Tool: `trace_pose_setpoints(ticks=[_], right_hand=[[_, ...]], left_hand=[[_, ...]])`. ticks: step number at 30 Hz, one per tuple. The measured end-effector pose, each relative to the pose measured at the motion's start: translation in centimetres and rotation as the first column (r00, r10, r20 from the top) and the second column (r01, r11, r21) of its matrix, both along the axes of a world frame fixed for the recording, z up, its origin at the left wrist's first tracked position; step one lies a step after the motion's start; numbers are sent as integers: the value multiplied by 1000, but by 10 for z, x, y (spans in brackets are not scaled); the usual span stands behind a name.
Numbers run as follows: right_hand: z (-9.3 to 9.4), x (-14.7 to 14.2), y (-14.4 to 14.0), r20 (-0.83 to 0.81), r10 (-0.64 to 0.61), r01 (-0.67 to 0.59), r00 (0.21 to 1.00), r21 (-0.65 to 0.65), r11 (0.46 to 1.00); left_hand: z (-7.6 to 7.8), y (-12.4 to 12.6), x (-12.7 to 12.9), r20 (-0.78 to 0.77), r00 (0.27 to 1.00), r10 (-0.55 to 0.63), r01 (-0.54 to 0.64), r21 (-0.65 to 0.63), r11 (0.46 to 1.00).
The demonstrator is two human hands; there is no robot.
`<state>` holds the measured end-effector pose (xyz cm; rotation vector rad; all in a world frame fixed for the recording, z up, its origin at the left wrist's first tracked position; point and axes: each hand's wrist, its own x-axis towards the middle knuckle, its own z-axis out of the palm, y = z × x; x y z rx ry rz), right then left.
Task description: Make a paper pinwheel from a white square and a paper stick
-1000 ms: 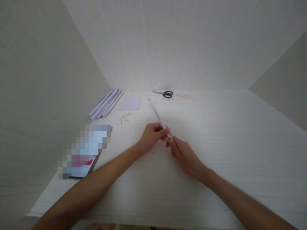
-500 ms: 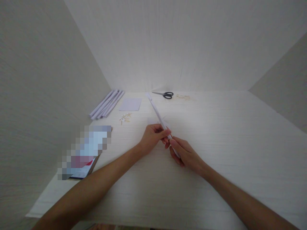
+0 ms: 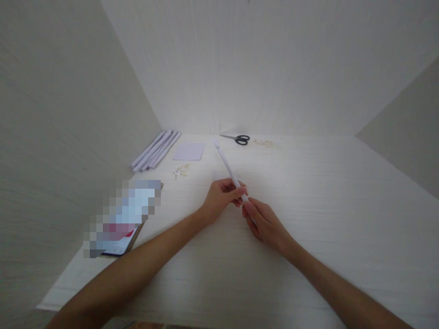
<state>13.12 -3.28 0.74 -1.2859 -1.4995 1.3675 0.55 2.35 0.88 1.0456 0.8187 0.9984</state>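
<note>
A long, thin rolled paper tube (image 3: 227, 164) slants from the far middle of the white table (image 3: 325, 205) toward me. My left hand (image 3: 219, 197) pinches it near its lower end, and my right hand (image 3: 264, 220) is closed around the very end just below. The two hands touch each other above the tabletop.
Several finished paper rolls (image 3: 156, 151) lie at the far left by the wall. A flat white sheet (image 3: 188, 151) and small yellowish scraps (image 3: 180, 171) lie beside them. Black scissors (image 3: 238, 138) and more scraps (image 3: 263, 142) rest by the back wall. A blurred device (image 3: 120, 219) sits left.
My right hand slid up along the tube's lower end and closed around it. The tube stayed at nearly the same slant; the view shifted slightly.
</note>
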Motion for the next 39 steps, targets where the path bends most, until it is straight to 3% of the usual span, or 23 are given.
trace_pose_setpoints(ticks=[5, 14, 20, 23, 26, 29, 31, 33, 37, 39], right_hand=[[-5, 2, -2, 96, 14, -17, 995, 32, 999], [1, -2, -4, 216, 9, -37, 976, 122, 992], [-1, -2, -5, 265, -2, -37, 964, 144, 989], [-1, -1, -5, 191, 21, -47, 981, 129, 991], [-1, -1, -5, -45, 98, -100, 994, -42, 994], [0, -1, -5, -318, 148, -227, 936, -227, 947], [0, -2, -6, -406, 155, -274, 901, -254, 927], [-2, -2, -6, -365, 140, -229, 920, -212, 950], [-5, -4, -7, -134, 32, -47, 991, -110, 993], [-6, -3, -6, -169, 33, -58, 985, -147, 987]], left_hand=[[12, 10, -8, 54, 992, 113, -114, 10, 993], [11, 8, -6, 46, 995, 87, -88, 17, 996], [19, 10, -8, 34, 988, 149, -149, 3, 989], [24, 14, -12, 28, 987, 160, -161, 18, 987], [27, 18, -16, 35, 985, 171, -172, 17, 985], [28, 21, -19, 45, 980, 192, -192, 11, 981], [28, 22, -19, 41, 981, 189, -189, 9, 982], [27, 23, -19, 37, 981, 191, -192, 18, 981], [27, 23, -18, 29, 981, 194, -195, 66, 979], [28, 24, -20, 49, 987, 154, -157, 74, 985]])
